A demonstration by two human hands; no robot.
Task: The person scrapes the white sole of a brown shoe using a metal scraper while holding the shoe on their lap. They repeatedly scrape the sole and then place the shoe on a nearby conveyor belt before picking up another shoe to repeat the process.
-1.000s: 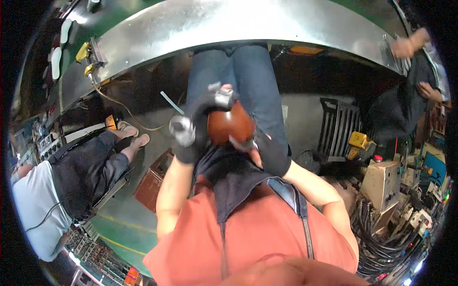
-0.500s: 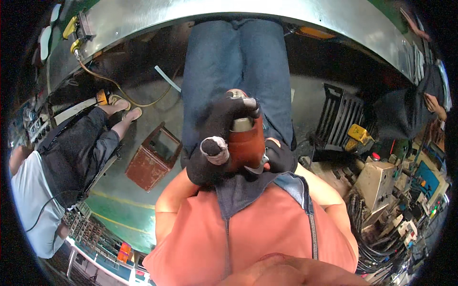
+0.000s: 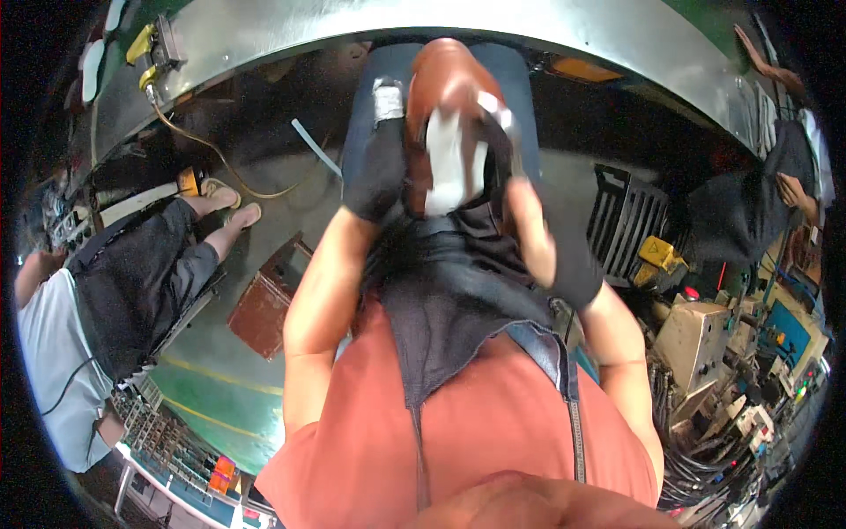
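A brown leather shoe [image 3: 448, 70] rests over my lap, its rounded toe pointing away from me toward the bench. Whitish material [image 3: 447, 163] shows in its opening; whether that is lining or a last I cannot make out. My left hand [image 3: 379, 172], in a black fingerless glove with white tape on a finger, grips the shoe's left side. Across from it, my right hand [image 3: 515, 181], also gloved and taped, is curled over the right side near the shoe's throat. Motion smears the right hand, and any tool in it cannot be made out.
A metal workbench [image 3: 291, 35] runs along the far side, with a yellow tool [image 3: 145, 55] hanging at its left. A rusty box [image 3: 264, 309] stands on the floor. At right are a black slatted crate [image 3: 617, 216] and machinery [image 3: 696, 339]. A person [image 3: 132, 282] sits at left.
The shoe has moved away from my chest toward the bench and turned, so its toe and opening now show. Both hands went with it. The curved metal piece by my right hand no longer shows clearly.
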